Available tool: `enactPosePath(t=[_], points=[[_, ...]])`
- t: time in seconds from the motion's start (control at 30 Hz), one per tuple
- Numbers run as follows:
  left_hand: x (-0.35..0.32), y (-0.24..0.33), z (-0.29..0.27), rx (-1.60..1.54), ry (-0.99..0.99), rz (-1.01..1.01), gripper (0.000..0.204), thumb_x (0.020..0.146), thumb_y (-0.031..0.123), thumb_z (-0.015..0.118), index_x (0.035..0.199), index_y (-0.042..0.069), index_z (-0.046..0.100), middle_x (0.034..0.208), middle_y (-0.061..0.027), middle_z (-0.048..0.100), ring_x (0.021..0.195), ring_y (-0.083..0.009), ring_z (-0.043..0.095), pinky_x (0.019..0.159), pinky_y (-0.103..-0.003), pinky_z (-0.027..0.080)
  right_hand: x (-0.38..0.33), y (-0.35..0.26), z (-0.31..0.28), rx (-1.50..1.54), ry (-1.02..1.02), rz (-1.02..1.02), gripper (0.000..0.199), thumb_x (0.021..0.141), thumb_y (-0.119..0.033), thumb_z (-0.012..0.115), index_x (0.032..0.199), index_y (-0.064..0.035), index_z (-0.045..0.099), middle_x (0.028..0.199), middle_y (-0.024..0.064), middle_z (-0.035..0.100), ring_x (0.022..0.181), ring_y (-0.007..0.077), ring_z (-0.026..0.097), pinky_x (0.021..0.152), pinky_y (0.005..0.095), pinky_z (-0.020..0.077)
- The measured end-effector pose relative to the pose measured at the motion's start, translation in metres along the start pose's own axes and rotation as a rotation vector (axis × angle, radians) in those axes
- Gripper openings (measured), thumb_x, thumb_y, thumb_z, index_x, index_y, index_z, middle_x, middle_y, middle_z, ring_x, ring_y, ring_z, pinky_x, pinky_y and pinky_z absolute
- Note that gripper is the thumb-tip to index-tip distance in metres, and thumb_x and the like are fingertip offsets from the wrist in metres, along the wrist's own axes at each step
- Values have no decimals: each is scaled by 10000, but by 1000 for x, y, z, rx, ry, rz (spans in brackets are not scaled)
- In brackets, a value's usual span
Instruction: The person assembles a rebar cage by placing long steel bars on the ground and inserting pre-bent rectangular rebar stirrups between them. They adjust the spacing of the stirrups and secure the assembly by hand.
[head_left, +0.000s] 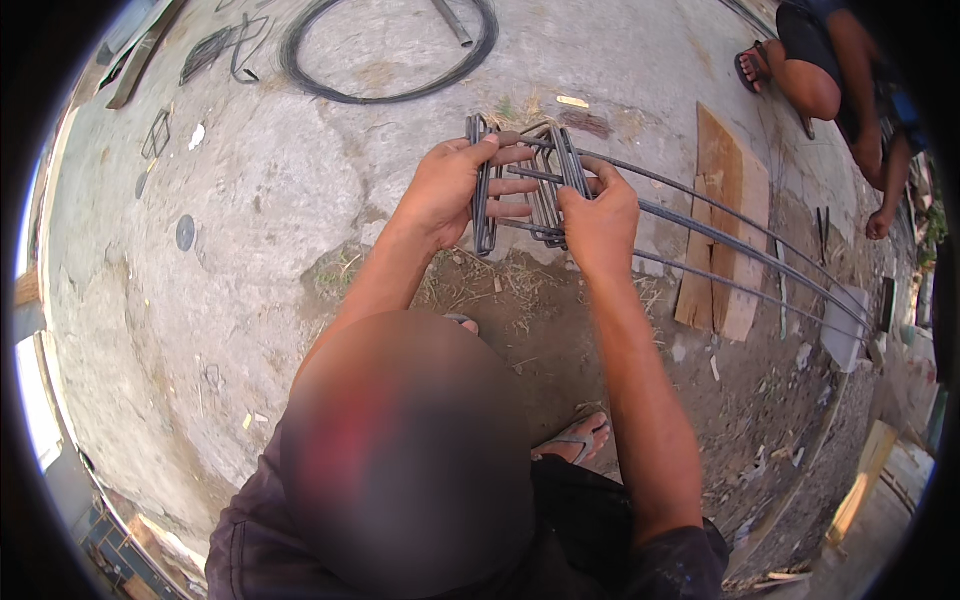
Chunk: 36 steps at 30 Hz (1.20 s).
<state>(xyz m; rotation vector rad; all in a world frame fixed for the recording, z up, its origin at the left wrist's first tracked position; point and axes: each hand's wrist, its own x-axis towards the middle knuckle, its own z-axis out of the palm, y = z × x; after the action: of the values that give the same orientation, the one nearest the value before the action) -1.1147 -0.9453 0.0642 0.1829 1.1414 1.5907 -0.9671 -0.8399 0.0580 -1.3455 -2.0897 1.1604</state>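
Observation:
Several rectangular steel stirrups (545, 215) sit bunched around the ends of long rebar rods (715, 232), which run off to the right. My left hand (447, 190) grips the left bunch of stirrups, its thumb on the near side and its fingers reaching through behind the bars. Closed on the right bunch is my right hand (603, 225), thumb in front and the other fingers mostly hidden. A short gap separates the two bunches, and rod ends show between them.
Wooden boards (722, 225) lie beneath the rods. A grey block (846, 330) stands by their far ends. A large wire coil (290, 55) rests on the concrete, with loose stirrups (157, 135) at the left. Another person (808, 90) crouches at upper right.

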Motion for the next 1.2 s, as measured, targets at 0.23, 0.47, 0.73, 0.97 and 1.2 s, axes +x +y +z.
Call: enactPosePath(t=[0.23,0.47,0.73,0.97,1.2], points=[[-6,25,-7,-87,-37,27,516,1124,226,307,1484,-142,340,1459,-322,492,1287,-473,575,1029,-545,574,-2,45,-55,-251,205,-16,479,819,-64,641,1281,59,652,1066,303,718,1012,442,706,924,464,532],[26,3,16,-257,-103,-70,472,1121,188,279,1444,-145,366,1352,-338,559,1195,-470,635,1011,-550,583,-5,52,-104,-849,326,22,440,856,-160,717,1251,29,670,1143,239,696,1059,398,677,947,493,523],[29,-6,8,-251,-56,-72,503,1128,218,308,1483,-137,328,1426,-310,513,1281,-433,579,1116,-537,509,-43,-12,-34,-9,-142,-122,429,919,-290,755,1199,27,682,1000,204,724,865,311,723,739,409,548],[30,-8,-11,-258,-111,-121,517,1135,261,298,1492,-111,337,1439,-290,511,1303,-414,567,1123,-526,499,-53,-19,26,-55,-208,-146,336,876,-241,775,983,68,699,794,236,719,689,329,728,647,425,536],[18,10,-2,23,-111,-115,562,1117,336,391,1478,-95,401,1434,-269,551,1234,-387,630,1012,-477,558,-38,-20,21,79,-219,60,191,806,-150,726,821,40,719,708,223,692,716,414,702,702,486,535]])
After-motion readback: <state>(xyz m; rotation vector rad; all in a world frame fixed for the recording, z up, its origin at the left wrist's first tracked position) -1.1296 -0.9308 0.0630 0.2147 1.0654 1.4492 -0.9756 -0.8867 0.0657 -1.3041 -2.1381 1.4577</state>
